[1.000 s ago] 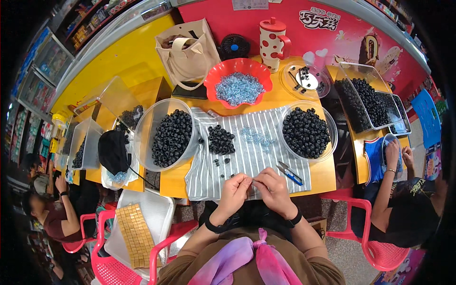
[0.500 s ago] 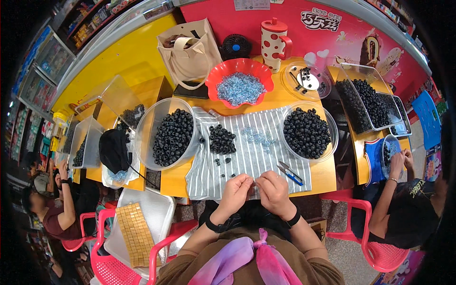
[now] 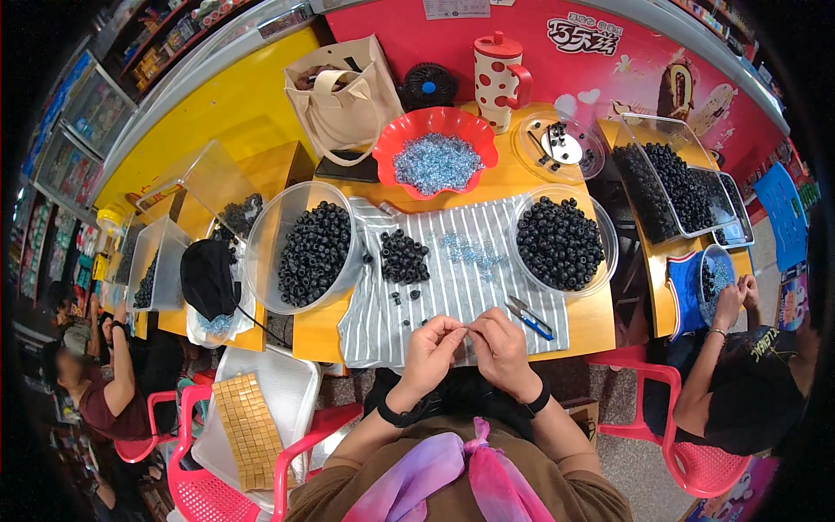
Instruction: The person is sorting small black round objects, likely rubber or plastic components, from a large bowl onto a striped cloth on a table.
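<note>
My left hand point(image 3: 432, 352) and my right hand point(image 3: 499, 350) meet at the near edge of the striped cloth point(image 3: 374, 317), fingertips pinched close together. Whatever they hold between them is too small to name. Just right of my right hand lies a pair of blue-handled thread snips point(image 3: 531, 323). Ahead on the cloth are a pile of black beads point(image 3: 404, 257), a few stray black beads near my left hand, and a scatter of clear blue beads point(image 3: 470, 250). Clear tubs of black beads stand to the left point(image 3: 318, 252) and right point(image 3: 559, 244).
A red scalloped bowl point(image 3: 491, 157) of pale blue beads sits behind the cloth, near a tan bag point(image 3: 361, 104), a small fan point(image 3: 428, 87) and a dotted tumbler point(image 3: 498, 83). Pink chairs point(image 3: 657, 383) stand either side. A person point(image 3: 731, 374) works at the right table; others sit left.
My hands remain pinched together, with the fingertips shifting only slightly. The whole view has drifted a little to the left.
</note>
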### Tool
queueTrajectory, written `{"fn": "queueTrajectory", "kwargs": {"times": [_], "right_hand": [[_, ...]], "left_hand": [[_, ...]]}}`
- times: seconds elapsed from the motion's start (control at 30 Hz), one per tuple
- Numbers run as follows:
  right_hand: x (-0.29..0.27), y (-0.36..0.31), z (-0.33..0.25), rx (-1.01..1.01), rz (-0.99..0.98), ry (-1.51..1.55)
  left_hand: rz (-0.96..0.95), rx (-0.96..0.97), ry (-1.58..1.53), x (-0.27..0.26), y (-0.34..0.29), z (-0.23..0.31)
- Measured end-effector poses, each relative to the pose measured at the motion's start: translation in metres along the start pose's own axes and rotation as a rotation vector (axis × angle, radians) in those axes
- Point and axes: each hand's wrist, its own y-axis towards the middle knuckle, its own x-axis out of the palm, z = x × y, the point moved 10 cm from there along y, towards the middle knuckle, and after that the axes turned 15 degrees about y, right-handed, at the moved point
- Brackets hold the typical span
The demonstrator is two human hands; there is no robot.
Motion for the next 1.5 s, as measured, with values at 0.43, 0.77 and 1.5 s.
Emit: {"fn": "queueTrajectory", "kwargs": {"times": [0.43,0.77,1.5], "right_hand": [[-0.001,-0.002,0.006,0.017,0.023,0.001],[0.018,0.003,0.001,-0.025,-0.21,-0.395],[-0.007,-0.011,-0.002,0.06,0.039,-0.437]], "left_hand": [[0.047,-0.027,0.143,-0.009,0.008,-0.012],[-0.016,-0.096,-0.239,-0.03,-0.002,-0.011],[-0.043,-0.181,-0.444,-0.036,-0.035,-0.029]]}}
